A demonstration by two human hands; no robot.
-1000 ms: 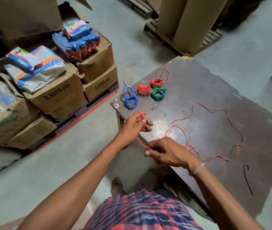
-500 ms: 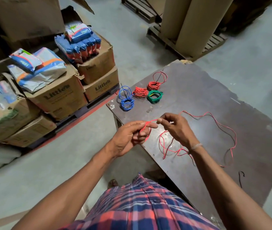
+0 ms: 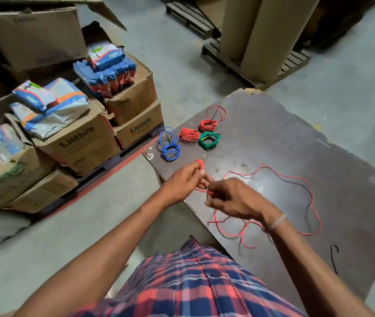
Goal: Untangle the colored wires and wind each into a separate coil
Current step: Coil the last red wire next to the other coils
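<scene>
Red wire (image 3: 305,184), loose, sprawls in wide loops over the dark counter (image 3: 296,138), its outer bend lying near the counter's right-hand edge and its near strands trailing toward the edge in front of you. Your left hand (image 3: 185,181) holds a few red turns wound round its curled fingers (image 3: 201,167), just inside the counter's left edge. Your right hand (image 3: 232,197), beside it, pinches the same wire between curled fingertips. A short black wire (image 3: 332,257) lies apart near the front-right edge. Four finished coils sit at the far-left corner: blue coil (image 3: 170,148) close to the edge, two red coils (image 3: 188,134) (image 3: 207,125), green coil (image 3: 209,140). Bare counter spreads beyond them to the right. Cardboard boxes (image 3: 79,143) stand on the floor at left.
</scene>
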